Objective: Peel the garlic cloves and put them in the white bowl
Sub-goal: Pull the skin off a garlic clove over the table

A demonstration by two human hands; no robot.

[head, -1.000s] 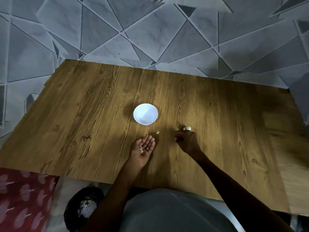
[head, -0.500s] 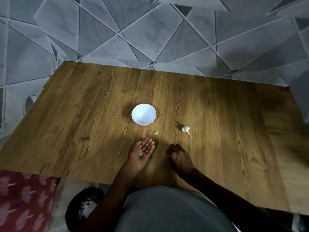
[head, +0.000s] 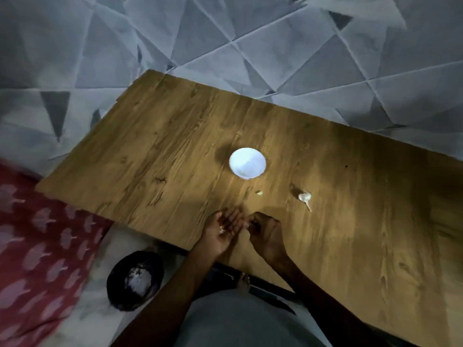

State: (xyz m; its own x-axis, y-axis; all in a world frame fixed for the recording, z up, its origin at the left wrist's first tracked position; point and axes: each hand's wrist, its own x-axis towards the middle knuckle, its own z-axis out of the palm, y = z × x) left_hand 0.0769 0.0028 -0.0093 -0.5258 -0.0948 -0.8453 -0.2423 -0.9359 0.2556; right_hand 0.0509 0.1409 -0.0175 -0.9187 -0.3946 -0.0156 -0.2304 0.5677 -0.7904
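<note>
Right hand [head: 265, 234] joined left hand [head: 223, 232]; garlic [head: 305, 197] stem nearward.

On your bench [head: 150, 146] the bowl [head: 247, 163] sits mid-way. A loose clove [head: 259, 193] lies just nearer you, the garlic bulb [head: 305, 197] to its right. Nearest, your left hand [head: 223, 231] and right hand [head: 265, 234] sit side by side.

1. Grey marbled floor [head: 225, 33] across the top, cut into triangles by pale lines, with small dark triangular insets.
2. Wood-grain counter [head: 162, 146] slanting toward lower right, brightest mid-frame, dim at the edges.
3. Red cloth [head: 37, 234] with pale print, lower left.
4. Dark round container [head: 117, 271] of whitish scraps, bottom centre-left.
</note>
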